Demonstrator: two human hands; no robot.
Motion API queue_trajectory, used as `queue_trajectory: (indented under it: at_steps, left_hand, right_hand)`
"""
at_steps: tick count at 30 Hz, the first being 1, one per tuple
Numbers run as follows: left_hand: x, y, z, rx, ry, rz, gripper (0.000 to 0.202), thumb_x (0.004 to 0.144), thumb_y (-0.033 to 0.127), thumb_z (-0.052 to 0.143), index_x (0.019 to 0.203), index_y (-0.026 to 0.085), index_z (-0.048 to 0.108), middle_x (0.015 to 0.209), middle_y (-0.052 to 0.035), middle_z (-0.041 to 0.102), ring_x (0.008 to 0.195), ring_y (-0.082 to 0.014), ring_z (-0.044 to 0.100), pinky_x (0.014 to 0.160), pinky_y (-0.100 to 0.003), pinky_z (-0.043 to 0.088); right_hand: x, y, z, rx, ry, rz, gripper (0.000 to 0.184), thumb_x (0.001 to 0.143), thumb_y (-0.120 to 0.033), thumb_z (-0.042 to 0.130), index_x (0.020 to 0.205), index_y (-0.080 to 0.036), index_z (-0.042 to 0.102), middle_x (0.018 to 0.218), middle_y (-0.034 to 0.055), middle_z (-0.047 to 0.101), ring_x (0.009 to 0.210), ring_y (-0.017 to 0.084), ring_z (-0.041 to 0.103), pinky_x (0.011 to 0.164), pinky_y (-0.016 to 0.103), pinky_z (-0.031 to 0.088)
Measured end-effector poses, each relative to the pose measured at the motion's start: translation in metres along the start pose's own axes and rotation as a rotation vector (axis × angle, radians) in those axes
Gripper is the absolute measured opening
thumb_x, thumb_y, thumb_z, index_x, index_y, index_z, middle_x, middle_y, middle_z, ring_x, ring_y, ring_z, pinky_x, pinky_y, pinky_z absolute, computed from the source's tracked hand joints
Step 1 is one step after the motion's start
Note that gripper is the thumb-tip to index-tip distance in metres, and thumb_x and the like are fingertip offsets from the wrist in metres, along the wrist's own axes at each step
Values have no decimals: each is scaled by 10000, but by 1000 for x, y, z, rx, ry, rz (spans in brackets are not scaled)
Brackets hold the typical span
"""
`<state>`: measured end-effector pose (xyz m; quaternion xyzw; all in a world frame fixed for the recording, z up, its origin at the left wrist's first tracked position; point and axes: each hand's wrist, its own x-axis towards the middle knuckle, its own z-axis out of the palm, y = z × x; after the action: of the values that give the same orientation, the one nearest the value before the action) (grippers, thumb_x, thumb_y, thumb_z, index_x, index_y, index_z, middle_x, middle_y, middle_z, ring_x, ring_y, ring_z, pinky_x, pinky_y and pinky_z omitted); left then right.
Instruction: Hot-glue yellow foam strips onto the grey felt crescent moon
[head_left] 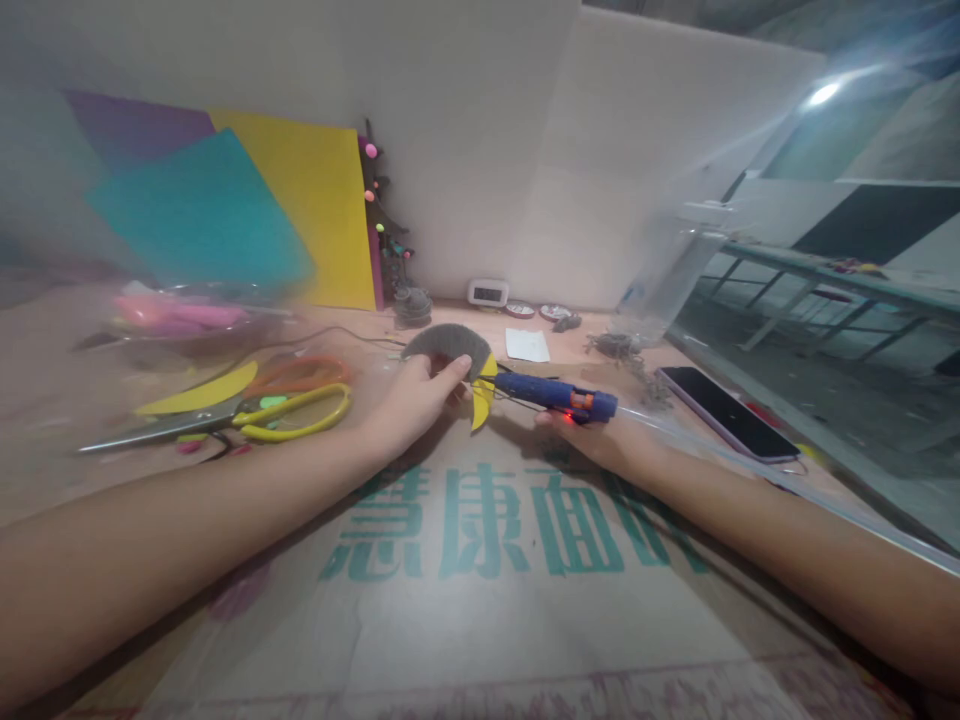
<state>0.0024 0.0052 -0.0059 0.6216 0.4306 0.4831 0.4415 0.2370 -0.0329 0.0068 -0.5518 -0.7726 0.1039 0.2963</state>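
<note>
Above lettered sheeting [435, 635], the left hand [420, 400] is pinching a grey crescent [454, 340], the right hand [600, 440] clasping a glue gun [536, 389], whose slipping could cause burns.

Bare forearms [225, 515], bare wrists [376, 425], slender ungloved fingers [451, 374]

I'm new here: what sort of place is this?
Probably a craft workspace: the right hand holds what looks like a blue glue gun, yellow-handled scissors lie nearby, and coloured sheets stand behind.

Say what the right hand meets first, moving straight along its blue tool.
The right hand, blue tool leading, would likely meet the yellow piece first; whether tool and piece touch is unclear.
</note>
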Motion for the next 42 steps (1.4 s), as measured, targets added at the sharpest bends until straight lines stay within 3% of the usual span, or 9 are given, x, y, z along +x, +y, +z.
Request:
queue_trajectory:
  at_steps: [12, 19, 27, 35, 38, 42]
  left_hand:
    - [0, -1, -1, -17, -3, -2, 308, 841, 474, 572, 772, 178, 620, 681, -21, 648, 637, -155, 579, 613, -244, 429]
    - [1, -1, -1, -27, -4, -11, 298, 845, 466, 570, 810, 175, 625, 696, -21, 649, 645, -156, 588, 626, -253, 441]
    - [-1, 0, 0, -31, 5, -30, 306, 833, 472, 581, 835, 170, 633, 708, -23, 655, 654, -156, 599, 627, -254, 447]
    - [1, -1, 0, -60, -2, -48, 312, 808, 473, 607, 845, 165, 643, 729, -37, 662, 666, -164, 609, 630, -256, 464]
    - [1, -3, 0, -63, -1, -34, 311, 814, 473, 604, 851, 167, 643, 724, -33, 662, 655, -156, 609, 635, -258, 472]
    - [1, -4, 0, -67, -12, -39, 283, 820, 457, 600, 838, 177, 640, 711, -29, 661, 653, -157, 617, 638, -256, 480]
  right_hand:
    - [0, 2, 1, 14, 40, 64, 283, 778, -505, 628, 731, -226, 635, 678, 9, 688, 613, 189, 642, 571, 287, 524]
    - [1, 8, 5, -17, 86, 60, 306, 792, -535, 600, 768, -233, 642, 726, 32, 696, 661, 230, 656, 651, 371, 549]
    - [1, 7, 3, -50, 90, 63, 330, 792, -579, 562, 761, -263, 648, 682, 24, 661, 640, 257, 643, 604, 409, 549]
    - [0, 14, 4, -105, 134, 38, 312, 810, -525, 577, 882, -239, 678, 834, 66, 713, 790, 294, 682, 734, 425, 561]
    - [0, 22, 6, -122, 179, -19, 324, 784, -504, 621, 972, -247, 680, 917, 75, 721, 933, 309, 675, 852, 452, 546]
    - [3, 21, 5, -62, 135, -35, 351, 786, -513, 625, 1035, -270, 670, 1010, 69, 720, 1050, 317, 649, 936, 491, 512]
